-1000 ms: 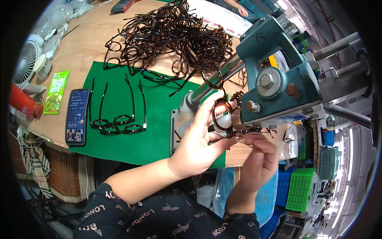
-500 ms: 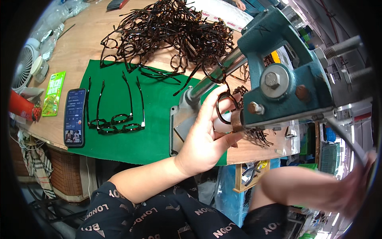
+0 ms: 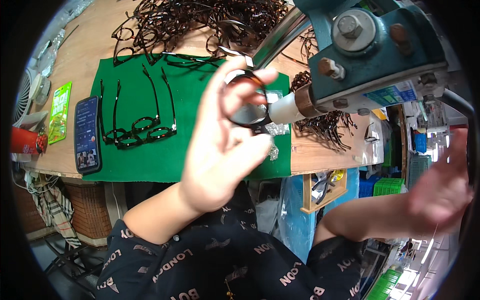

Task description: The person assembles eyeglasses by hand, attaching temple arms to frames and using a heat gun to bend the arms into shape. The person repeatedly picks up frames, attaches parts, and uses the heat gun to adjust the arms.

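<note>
Left hand (image 3: 212, 145) and dark glasses frame (image 3: 265, 100) have shifted leftward from the white tip (image 3: 283, 110); hand pinching frame, just beside tip. Right hand (image 3: 440, 187) blurred, cannot tell its grip.

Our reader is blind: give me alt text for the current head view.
A person's left hand holds a dark eyeglass frame near a white-tipped teal machine; the right hand is blurred. More frames lie on green cloth.
</note>
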`<state>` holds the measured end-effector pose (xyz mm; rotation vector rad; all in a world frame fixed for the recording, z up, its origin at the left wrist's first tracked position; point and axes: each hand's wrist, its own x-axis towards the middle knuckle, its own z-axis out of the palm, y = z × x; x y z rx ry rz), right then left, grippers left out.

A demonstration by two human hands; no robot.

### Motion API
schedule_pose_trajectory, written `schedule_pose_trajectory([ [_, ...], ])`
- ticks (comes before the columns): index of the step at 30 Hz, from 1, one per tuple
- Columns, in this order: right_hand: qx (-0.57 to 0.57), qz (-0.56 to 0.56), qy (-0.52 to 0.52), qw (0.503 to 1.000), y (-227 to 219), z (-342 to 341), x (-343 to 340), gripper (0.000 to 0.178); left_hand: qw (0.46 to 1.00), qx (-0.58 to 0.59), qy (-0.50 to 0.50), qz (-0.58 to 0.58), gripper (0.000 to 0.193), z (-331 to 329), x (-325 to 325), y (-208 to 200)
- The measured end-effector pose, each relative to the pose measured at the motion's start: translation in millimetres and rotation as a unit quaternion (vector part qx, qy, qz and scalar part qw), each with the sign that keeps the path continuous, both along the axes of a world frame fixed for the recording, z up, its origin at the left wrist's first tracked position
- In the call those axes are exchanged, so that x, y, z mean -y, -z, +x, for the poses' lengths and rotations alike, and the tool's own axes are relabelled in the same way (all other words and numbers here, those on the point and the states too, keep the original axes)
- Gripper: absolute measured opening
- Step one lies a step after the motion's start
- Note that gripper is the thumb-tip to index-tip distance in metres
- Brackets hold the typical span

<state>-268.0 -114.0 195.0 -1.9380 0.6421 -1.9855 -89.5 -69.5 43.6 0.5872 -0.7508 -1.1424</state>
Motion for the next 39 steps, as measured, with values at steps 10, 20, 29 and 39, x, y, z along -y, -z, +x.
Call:
schedule_pose_trajectory([
  [10, -0.351, 0.455, 0.039, 0.818, 248, -48, -28, 0.009, 0.997, 0.038, -0.042, 0.054, 0.068, 25, -34, 12],
  [20, -0.444, 0.356, 0.078, 0.818, 254, -37, -24, 0.008, 0.992, -0.095, 0.086, 0.003, 0.049, 19, -45, 15],
  [29, -0.292, 0.533, -0.103, 0.787, 222, -39, -18, 0.004, 0.912, 0.016, 0.396, 0.103, 0.014, 45, -47, 15],
  [39, -0.414, 0.346, -0.029, 0.841, 194, -14, -17, 0.006, 0.877, 0.116, 0.438, 0.162, 0.013, 21, -55, 35],
])
